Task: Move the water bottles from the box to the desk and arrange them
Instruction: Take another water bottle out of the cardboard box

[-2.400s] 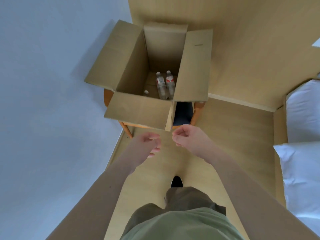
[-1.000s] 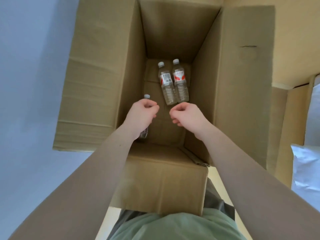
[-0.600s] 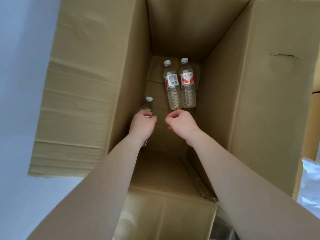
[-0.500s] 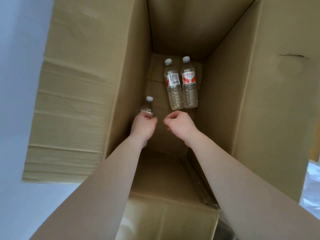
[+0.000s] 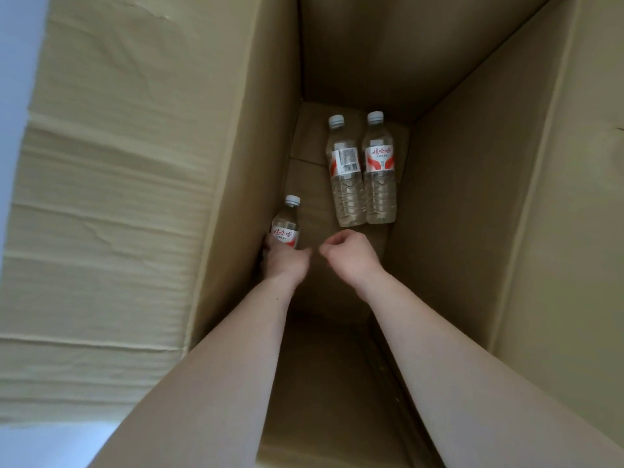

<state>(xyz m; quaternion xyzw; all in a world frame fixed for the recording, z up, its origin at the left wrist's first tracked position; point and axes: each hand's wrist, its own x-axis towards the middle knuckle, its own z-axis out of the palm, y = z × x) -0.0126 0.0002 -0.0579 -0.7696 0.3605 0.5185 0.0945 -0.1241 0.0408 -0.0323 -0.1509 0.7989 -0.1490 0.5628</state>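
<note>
Down at the bottom of the cardboard box (image 5: 472, 231), against its left wall, the fingers of the left hand (image 5: 285, 263) curl round the lower body of a small water bottle (image 5: 286, 228). Its white cap points away from the person toward the far wall, so its long axis runs on from the forearm, and only its neck and red-and-white label show past the knuckles. I'd say this bottle is the one about to be lifted.

The right hand (image 5: 349, 256) hangs just beside the left with its fingers folded into a loose fist, holding nothing. Just beyond its knuckles lie two larger water bottles (image 5: 361, 177), side by side and touching, caps also toward the far wall, near the right side of the box floor. Their bases are the part closest to the right hand, so a reach straight ahead would meet them end-on.

Both forearms reach steeply down into the deep box, nearly parallel, wrists straight. No desk is in sight.
</note>
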